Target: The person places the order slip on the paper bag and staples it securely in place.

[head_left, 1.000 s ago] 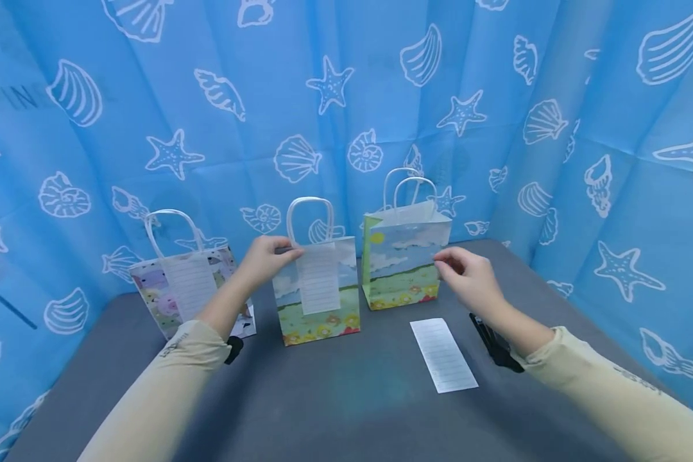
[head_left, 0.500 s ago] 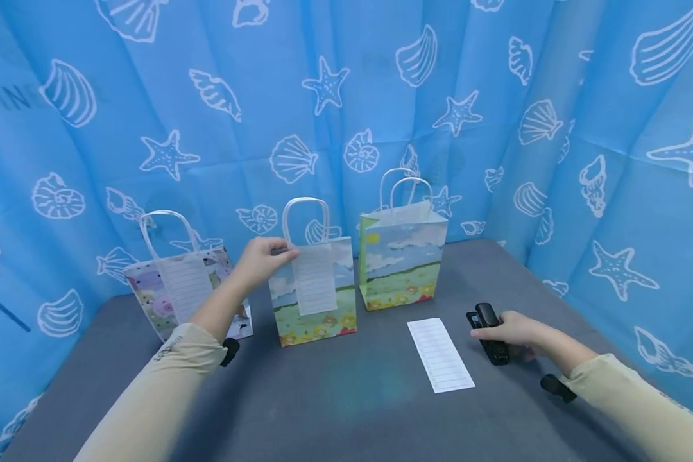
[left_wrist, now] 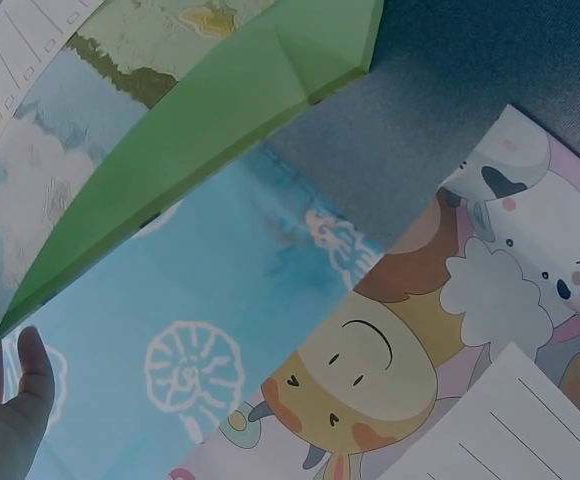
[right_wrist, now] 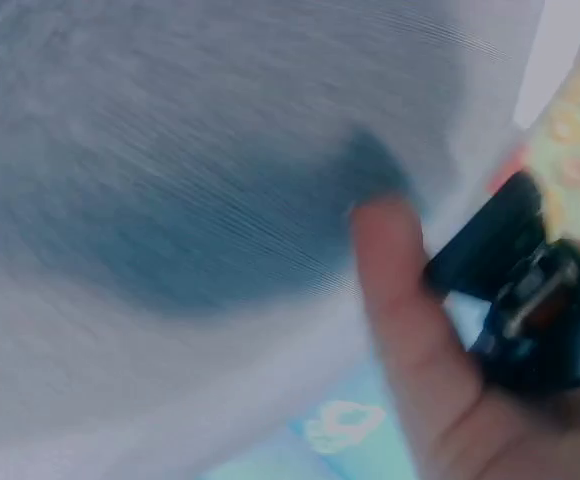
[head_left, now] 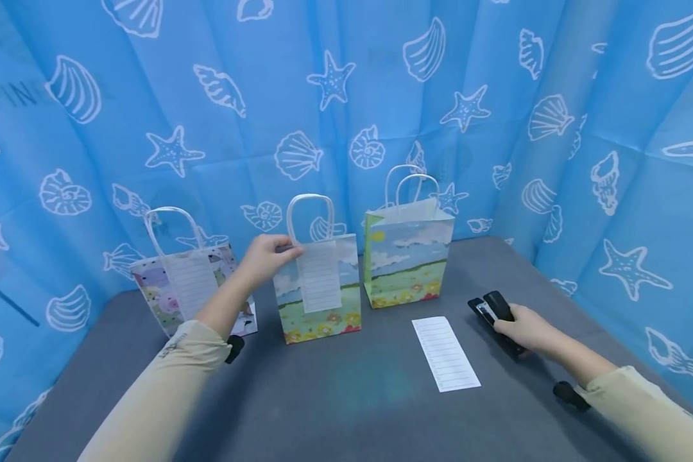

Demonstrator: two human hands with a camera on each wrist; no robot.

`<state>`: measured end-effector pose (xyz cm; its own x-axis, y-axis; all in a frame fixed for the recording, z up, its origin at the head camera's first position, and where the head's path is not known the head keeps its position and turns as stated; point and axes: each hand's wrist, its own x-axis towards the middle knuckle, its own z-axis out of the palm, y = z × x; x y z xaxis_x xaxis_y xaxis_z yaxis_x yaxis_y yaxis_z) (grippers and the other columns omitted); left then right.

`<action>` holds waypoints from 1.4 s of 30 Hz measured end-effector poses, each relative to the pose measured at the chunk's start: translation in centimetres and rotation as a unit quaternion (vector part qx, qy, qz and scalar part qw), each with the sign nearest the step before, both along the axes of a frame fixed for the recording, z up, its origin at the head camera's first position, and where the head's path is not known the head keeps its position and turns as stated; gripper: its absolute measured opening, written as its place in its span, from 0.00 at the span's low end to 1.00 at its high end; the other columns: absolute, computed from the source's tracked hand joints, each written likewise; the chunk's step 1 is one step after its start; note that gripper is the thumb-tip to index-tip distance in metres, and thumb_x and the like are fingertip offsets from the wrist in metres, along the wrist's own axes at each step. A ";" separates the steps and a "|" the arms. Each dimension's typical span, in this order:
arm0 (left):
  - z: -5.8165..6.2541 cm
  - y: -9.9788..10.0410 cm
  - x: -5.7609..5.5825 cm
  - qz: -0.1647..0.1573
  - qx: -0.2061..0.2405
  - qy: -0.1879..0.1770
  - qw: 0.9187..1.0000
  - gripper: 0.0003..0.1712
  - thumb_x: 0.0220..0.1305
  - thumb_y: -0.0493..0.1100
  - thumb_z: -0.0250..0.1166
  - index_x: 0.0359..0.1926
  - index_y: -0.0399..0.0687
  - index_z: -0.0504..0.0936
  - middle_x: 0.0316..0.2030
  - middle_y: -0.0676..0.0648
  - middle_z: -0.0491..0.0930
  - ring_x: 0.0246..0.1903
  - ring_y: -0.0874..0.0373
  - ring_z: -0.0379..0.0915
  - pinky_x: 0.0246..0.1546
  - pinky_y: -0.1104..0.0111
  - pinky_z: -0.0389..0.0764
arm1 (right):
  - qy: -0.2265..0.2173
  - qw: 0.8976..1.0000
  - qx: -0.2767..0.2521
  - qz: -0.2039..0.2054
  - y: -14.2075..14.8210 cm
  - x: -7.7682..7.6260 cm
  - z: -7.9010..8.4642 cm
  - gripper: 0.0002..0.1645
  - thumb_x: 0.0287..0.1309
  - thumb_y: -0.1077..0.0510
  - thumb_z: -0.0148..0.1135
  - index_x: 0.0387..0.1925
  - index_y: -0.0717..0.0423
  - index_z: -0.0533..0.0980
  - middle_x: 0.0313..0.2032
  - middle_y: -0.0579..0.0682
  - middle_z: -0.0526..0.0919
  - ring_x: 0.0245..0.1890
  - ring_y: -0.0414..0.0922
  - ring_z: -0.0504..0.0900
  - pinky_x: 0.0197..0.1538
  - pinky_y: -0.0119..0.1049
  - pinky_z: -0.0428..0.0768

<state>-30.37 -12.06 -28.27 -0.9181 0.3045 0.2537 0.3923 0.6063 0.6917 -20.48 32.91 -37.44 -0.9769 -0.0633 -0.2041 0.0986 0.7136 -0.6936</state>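
My left hand pinches the top edge of the middle paper bag together with a lined paper strip that hangs down its front. In the left wrist view, the thumb of that hand shows beside the bag's green side fold. Over at the right of the table, my right hand grips a black stapler, its front end pointing away and to the left. The right wrist view has the black stapler partly hidden by the fingers, blurred.
An animal-print bag with a lined strip on its front stands at left. Another landscape bag stands behind to the right. A loose lined strip lies on the grey table. A blue shell-print curtain surrounds it.
My right hand has left the side of the right-hand bag, come down to the right and taken hold of the stapler. My left hand keeps its place on the middle bag.
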 end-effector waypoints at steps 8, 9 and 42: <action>0.3 -0.4 0.4 0.001 0.000 0.002 1.000 0.15 0.69 0.45 0.62 0.46 0.35 0.83 0.42 0.39 0.83 0.45 0.47 0.78 0.46 0.53 0.77 | 0.068 0.989 -0.118 0.060 -3.7 0.2 3.1 0.23 0.69 0.54 0.55 0.53 0.70 0.64 0.39 0.58 0.73 0.30 0.48 0.69 0.30 0.41 0.69; 0.3 -0.4 0.4 0.001 0.001 0.002 1.000 0.16 0.69 0.45 0.62 0.46 0.35 0.83 0.42 0.39 0.83 0.45 0.47 0.78 0.46 0.53 0.77 | 0.062 0.987 -0.137 0.062 -4.2 0.1 3.3 0.26 0.70 0.52 0.54 0.55 0.70 0.64 0.39 0.58 0.74 0.30 0.48 0.69 0.30 0.41 0.69; 0.3 0.2 0.5 0.001 0.008 -0.015 1.000 0.16 0.70 0.44 0.61 0.47 0.35 0.83 0.44 0.38 0.83 0.47 0.45 0.78 0.49 0.51 0.77 | -0.012 0.721 -0.693 -0.013 -14.8 -3.3 5.2 0.06 0.66 0.62 0.59 0.44 0.57 0.73 0.38 0.50 0.75 0.31 0.43 0.70 0.37 0.35 0.65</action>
<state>-29.92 -11.82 -27.99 -0.9256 0.2995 0.2315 0.3710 0.5956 0.7125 -23.80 18.07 -32.27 -0.9785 -0.2050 0.0213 0.1234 -0.6656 -0.7361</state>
